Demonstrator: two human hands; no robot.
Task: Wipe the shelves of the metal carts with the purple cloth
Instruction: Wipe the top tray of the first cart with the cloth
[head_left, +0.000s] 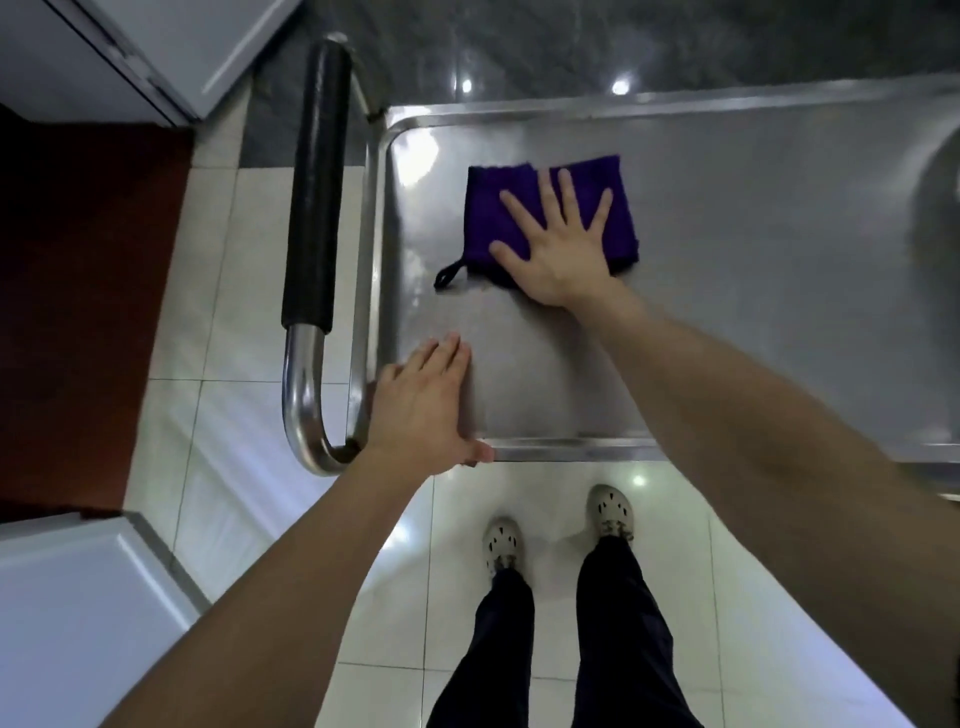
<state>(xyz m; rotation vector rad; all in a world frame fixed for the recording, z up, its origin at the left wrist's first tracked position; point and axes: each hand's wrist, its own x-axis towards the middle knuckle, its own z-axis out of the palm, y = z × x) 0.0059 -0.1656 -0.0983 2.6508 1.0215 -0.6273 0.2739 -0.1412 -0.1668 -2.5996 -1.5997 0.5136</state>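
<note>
Wiping the top shelf: your right hand (558, 254) presses the folded square purple cloth (491, 208) flat on the shiny stainless-steel cart shelf (753, 260).

Your right fingers are straight and spread wide, and they grip nothing. The cloth lies under them and shows past the fingertips, with its small dark hanging loop (449, 273) just beside your thumb. Your left hand (421, 405) is also open. Its fingers lie together on the shelf corner and its thumb rests along the raised steel rim (571, 449), which I judge steadies the cart. To wipe well, press evenly through palm and fingers so the cloth does not bunch. Slide in overlapping straight passes, and go into the corner beyond your little finger, towards the black padded push handle (317, 182).
</note>
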